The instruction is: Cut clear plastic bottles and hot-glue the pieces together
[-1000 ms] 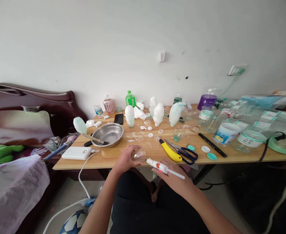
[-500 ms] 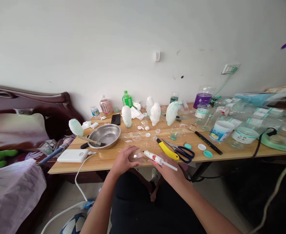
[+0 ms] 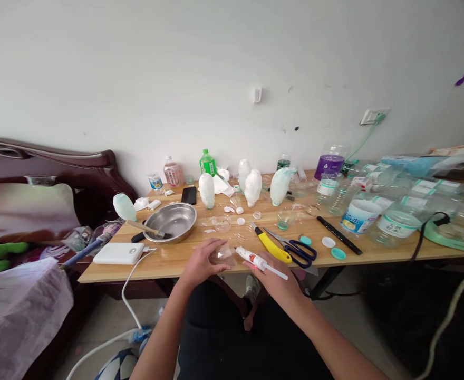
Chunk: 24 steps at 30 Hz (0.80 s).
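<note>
Near the table's front edge, my left hand [image 3: 203, 263] is closed around a clear plastic piece [image 3: 223, 254], thumb below and fingers above. My right hand [image 3: 278, 275] grips a white hot glue gun [image 3: 251, 257] with a translucent glue stick [image 3: 276, 271] poking out of its back. The glue gun's nozzle points left, close to the right edge of the clear piece; whether they touch I cannot tell. Just right of the gun lie a yellow utility knife [image 3: 272, 245] and dark-blue-handled scissors [image 3: 298, 252].
A steel bowl [image 3: 184, 228] with a brush across it sits left, beside a white power bank [image 3: 118, 253]. Several white-coated shapes [image 3: 253, 188] stand at the back. Clear bottles [image 3: 398, 224] crowd the right, by a black marker [image 3: 338, 235] and bottle caps [image 3: 338, 254].
The view has shifted slightly, so the table's things sit a few pixels lower. Both hands keep nearly the same pose and hold the same things.
</note>
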Tool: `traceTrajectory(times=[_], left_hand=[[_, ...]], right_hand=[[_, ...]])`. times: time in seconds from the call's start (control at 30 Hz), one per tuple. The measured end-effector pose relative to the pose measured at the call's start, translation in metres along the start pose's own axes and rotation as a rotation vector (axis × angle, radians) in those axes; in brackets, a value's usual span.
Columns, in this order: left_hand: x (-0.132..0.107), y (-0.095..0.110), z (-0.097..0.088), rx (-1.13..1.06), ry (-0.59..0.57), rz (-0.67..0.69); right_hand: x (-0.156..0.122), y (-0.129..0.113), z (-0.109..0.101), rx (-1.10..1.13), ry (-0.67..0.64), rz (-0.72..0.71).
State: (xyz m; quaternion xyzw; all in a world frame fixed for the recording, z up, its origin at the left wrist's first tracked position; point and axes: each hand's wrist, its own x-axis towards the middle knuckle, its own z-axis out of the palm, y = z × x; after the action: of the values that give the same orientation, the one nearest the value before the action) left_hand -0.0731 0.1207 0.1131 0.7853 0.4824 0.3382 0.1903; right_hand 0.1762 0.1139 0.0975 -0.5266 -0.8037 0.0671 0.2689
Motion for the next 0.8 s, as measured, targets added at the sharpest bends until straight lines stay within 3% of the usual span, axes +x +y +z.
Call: traceTrajectory(times=[0.27, 0.47, 0.63, 0.8], left_hand=[[0.000, 0.002, 0.000, 0.032, 0.005, -0.029], [-0.002, -0.002, 0.006, 0.038, 0.107, -0.133], [-0.003, -0.005, 0.007, 0.028, 0.186, -0.230], [-0.004, -0.006, 0.006, 0.095, 0.227, -0.270]], right_hand=[[-0.003, -0.001, -0.015, 0.191, -0.077, -0.127], [-0.002, -0.013, -0.019, 0.258, -0.067, -0.103], [0.007, -0.022, -0.013, 0.223, 0.014, -0.097], [0.015, -0.011, 0.001, 0.319, 0.047, -0.133]])
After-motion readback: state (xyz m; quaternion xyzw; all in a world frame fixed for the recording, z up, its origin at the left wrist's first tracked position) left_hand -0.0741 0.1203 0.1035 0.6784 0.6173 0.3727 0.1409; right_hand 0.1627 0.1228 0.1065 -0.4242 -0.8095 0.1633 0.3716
